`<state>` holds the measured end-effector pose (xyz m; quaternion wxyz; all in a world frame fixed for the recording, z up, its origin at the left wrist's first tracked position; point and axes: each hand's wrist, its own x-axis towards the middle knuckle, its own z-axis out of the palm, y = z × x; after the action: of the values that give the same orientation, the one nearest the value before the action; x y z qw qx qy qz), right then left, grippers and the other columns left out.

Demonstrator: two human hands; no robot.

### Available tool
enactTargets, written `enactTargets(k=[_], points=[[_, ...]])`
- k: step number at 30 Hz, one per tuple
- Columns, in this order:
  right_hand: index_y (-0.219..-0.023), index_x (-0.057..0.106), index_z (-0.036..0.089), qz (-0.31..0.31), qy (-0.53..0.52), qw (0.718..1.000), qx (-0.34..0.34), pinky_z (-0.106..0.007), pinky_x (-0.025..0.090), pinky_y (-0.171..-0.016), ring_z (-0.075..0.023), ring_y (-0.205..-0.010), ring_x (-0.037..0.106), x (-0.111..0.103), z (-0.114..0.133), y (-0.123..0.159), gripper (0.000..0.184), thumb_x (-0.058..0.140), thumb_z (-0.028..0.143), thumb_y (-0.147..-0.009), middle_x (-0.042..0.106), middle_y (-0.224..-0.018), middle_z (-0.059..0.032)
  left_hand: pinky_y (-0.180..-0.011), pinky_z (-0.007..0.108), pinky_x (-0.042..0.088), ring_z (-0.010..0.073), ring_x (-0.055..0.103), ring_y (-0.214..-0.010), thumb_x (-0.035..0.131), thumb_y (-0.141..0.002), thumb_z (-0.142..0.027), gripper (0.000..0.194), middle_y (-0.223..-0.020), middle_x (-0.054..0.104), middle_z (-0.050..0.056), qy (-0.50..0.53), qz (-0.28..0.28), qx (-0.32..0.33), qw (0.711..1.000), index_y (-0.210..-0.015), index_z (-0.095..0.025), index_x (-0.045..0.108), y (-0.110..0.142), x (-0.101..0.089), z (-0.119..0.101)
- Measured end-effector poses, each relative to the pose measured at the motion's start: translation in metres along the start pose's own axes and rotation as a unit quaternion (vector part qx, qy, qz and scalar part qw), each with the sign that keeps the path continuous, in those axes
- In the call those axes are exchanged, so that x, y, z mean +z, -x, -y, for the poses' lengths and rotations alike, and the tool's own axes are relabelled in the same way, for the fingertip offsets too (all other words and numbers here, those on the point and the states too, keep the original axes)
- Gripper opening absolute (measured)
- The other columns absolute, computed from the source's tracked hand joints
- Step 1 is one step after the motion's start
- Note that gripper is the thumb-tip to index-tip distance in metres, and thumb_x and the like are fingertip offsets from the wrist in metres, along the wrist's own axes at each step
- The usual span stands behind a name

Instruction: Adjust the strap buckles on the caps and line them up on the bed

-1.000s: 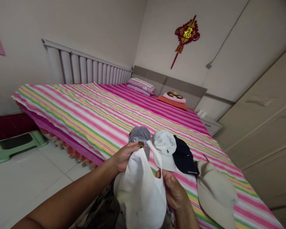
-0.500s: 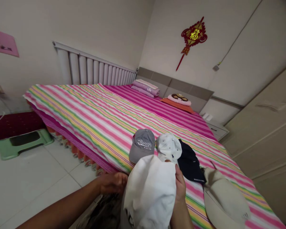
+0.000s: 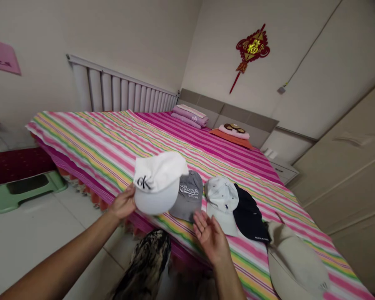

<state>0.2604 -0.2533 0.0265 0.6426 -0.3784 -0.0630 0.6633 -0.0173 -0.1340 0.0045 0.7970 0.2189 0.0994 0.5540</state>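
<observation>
With our left hand we are gripping the white baseball cap by its brim, above the striped bedsheet, at ten o'clock from the grey baseball cap; our right hand is open at five o'clock from this grey baseball cap, its palm showing
</observation>
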Motion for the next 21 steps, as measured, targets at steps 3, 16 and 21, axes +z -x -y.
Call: enactTargets(k=[3,16,21], points=[[-0.070,0.057,0.016,-0.101,0.028,0.993,0.048,-0.023,0.049,-0.057,-0.0136,-0.060,0.065,-0.016,-0.015,-0.013,0.008,0.053,0.015,-0.077,0.070,-0.067,-0.0055,-0.089,0.028,0.044,0.0117,0.064,-0.070,0.039,-0.082,-0.007,0.034,-0.080,0.070,0.001,0.013,-0.046,0.112,0.993,-0.105,-0.021,0.059,-0.038,0.028,-0.033],[-0.068,0.057,0.014,-0.102,0.036,0.992,0.058,-0.023,0.052,-0.062,-0.0149,-0.065,0.067,-0.027,-0.028,-0.027,0.007,0.060,0.015,-0.074,0.069,-0.068,-0.0090,-0.060,0.030,0.053,0.0181,0.062,-0.060,0.059,-0.068,-0.002,0.026,-0.060,0.065,0.006,-0.218,-0.301,0.014,0.928,-0.093,-0.007,0.060,-0.094,-0.036,-0.044],[-0.067,0.057,0.014,-0.095,0.037,0.993,0.056,-0.024,0.052,-0.063,-0.0146,-0.063,0.066,-0.024,-0.028,-0.037,0.011,0.062,0.020,-0.074,0.067,-0.064,-0.0066,-0.053,0.029,0.049,0.0170,0.058,-0.054,0.066,-0.060,-0.004,0.018,-0.054,0.060,0.004,-0.297,-0.351,0.010,0.888,-0.076,-0.008,0.060,-0.099,-0.053,-0.042]])
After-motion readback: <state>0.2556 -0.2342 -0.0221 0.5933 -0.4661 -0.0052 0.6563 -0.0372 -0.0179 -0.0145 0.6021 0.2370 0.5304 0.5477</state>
